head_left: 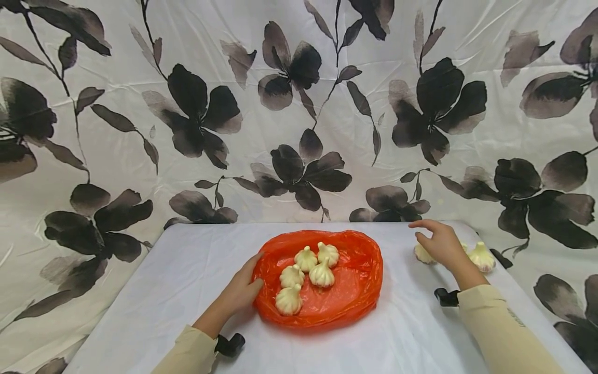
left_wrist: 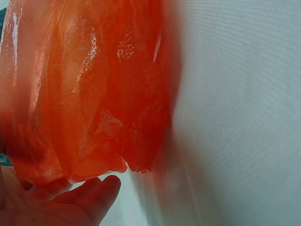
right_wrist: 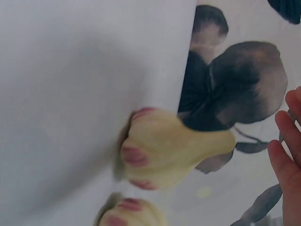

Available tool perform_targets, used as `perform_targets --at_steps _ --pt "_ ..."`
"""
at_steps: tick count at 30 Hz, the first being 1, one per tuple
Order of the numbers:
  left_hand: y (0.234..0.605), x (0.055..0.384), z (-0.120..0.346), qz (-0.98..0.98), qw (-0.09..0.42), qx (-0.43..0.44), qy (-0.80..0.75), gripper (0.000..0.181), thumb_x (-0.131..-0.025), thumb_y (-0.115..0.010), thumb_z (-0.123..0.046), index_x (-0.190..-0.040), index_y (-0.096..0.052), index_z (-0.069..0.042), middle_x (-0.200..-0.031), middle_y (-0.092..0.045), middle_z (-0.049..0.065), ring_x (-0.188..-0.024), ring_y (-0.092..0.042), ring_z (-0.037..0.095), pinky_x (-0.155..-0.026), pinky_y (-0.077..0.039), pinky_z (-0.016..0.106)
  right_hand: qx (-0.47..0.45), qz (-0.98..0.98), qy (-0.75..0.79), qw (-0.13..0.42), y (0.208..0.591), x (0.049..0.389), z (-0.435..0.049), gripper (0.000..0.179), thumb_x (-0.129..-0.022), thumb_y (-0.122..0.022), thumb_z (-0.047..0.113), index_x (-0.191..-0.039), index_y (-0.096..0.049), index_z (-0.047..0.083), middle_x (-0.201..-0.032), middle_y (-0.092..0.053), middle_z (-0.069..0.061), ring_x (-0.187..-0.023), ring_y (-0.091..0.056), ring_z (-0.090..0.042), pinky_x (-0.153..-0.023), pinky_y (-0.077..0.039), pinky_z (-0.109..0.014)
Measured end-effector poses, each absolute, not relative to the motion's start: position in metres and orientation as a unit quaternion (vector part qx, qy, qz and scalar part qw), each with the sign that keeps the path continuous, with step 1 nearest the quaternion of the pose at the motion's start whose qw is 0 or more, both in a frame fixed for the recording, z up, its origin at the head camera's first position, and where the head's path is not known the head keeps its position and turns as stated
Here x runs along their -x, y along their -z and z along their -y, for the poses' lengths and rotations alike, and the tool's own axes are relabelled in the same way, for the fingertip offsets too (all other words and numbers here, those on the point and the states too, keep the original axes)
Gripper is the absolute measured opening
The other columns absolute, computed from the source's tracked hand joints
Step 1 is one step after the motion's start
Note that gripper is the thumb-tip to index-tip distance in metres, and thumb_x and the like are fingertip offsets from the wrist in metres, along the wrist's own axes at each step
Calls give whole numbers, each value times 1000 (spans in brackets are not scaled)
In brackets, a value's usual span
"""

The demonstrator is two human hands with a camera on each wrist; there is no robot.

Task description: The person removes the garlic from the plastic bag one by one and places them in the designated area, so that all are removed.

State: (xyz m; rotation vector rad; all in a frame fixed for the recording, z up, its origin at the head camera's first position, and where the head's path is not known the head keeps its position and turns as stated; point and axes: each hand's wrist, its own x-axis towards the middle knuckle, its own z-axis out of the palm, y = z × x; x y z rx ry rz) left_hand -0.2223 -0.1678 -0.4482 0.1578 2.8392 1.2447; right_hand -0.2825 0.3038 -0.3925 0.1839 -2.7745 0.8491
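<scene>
An orange-red plastic bag (head_left: pixel 348 291) lies spread open on the table, with several garlic bulbs (head_left: pixel 322 274) inside it, grouped left of its middle. My left hand (head_left: pixel 240 285) is against the bag's left side. In the left wrist view its fingers (left_wrist: pixel 101 195) are extended along the lower edge of the crinkled plastic. Over at the right, my right hand (head_left: pixel 441 244) hovers with nothing in it, thumb and fingers apart. Below and beside it stand more garlic bulbs (head_left: pixel 481 257), partly hidden by the hand. The right wrist view shows a purple-marked bulb (right_wrist: pixel 155 150) near the fingers (right_wrist: pixel 287 160).
A white cloth covers the table (head_left: pixel 187 270). Behind it hangs a white curtain (head_left: pixel 261 130) with dark flower prints. The right-hand bulbs stand close to the table's right edge. Black wrist mounts (head_left: pixel 230 345) sit at both sleeves.
</scene>
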Motion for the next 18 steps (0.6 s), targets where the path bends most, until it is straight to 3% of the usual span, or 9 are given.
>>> perform_targets --at_steps 18 --pt "442 227 168 -918 10 -64 -392 64 -92 -43 -8 -154 -24 -12 -157 -32 11 -143 -33 35 -112 -34 56 -126 939 -287 143 391 280 -261 26 -92 -59 14 -115 -68 12 -125 -64 -18 -121 -55 -42 -100 -43 -63"
